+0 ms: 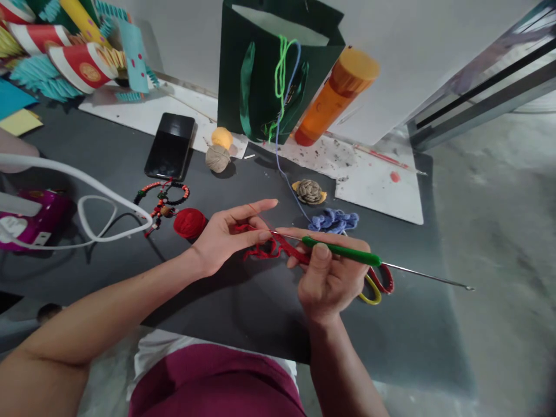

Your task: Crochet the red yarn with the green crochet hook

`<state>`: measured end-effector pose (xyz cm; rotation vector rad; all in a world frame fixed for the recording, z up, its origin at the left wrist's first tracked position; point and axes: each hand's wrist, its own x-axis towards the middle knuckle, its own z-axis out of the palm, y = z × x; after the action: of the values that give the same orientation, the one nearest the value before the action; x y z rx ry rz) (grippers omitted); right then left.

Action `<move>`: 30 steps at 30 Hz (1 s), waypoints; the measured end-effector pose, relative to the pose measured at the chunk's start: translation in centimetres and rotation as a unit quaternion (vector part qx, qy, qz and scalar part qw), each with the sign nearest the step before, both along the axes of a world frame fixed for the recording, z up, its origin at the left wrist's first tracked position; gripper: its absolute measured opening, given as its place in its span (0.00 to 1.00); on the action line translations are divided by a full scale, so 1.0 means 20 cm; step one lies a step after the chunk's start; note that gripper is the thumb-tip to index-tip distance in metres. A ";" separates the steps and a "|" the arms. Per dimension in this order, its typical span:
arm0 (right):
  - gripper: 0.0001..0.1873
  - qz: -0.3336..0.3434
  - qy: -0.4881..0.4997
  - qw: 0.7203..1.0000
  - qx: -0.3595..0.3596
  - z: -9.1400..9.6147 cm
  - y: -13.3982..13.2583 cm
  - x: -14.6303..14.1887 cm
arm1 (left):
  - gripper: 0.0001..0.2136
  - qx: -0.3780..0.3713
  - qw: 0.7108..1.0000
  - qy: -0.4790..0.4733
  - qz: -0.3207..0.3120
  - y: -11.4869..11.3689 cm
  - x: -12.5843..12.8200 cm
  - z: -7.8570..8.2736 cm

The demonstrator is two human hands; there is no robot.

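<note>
My right hand (332, 272) is closed round the green handle of a crochet hook (354, 253), whose bare metal end points right. The hook's other tip meets a strip of red crochet work (289, 248) between my two hands. My left hand (237, 234) pinches the end of that crochet work between thumb and fingers, with the index finger stretched out and red yarn over it. A ball of red yarn (190, 223) lies left of my left wrist. Scissors with red and yellow handles (371, 289) lie partly hidden under my right hand.
Blue crochet work (334, 220) and a beige crochet flower (309, 191) lie beyond my hands. Farther back stand a green paper bag (234, 75) and an orange tube (325, 107). A phone (170, 146), small yarn balls (218, 158) and beaded bracelets (163, 200) are left. A white cable (87, 171) arches at far left.
</note>
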<state>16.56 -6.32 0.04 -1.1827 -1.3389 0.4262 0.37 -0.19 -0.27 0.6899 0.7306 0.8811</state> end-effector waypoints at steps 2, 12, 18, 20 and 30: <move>0.11 0.013 -0.038 0.999 0.010 0.00 0.00 0.01 | 0.25 0.019 0.999 0.026 0.002 0.00 0.00 0.00; 0.13 0.053 -0.166 0.981 0.082 -0.05 0.03 0.00 | 0.11 0.180 0.969 0.160 0.049 -0.03 -0.01 0.04; 0.12 0.021 -0.097 0.993 0.065 -0.06 0.03 -0.01 | 0.23 0.019 1.000 0.007 0.015 -0.01 0.00 0.01; 0.11 0.013 -0.085 0.995 0.049 -0.05 0.02 -0.02 | 0.24 0.004 1.000 -0.012 0.014 0.00 0.00 0.01; 0.10 -0.023 -0.083 0.996 0.039 -0.03 0.00 -0.03 | 0.26 -0.011 0.999 0.024 0.027 0.00 0.00 0.03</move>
<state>15.95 -6.25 -0.61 -1.2020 -1.4545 0.2451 0.29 -0.15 0.23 0.6756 0.8038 0.9081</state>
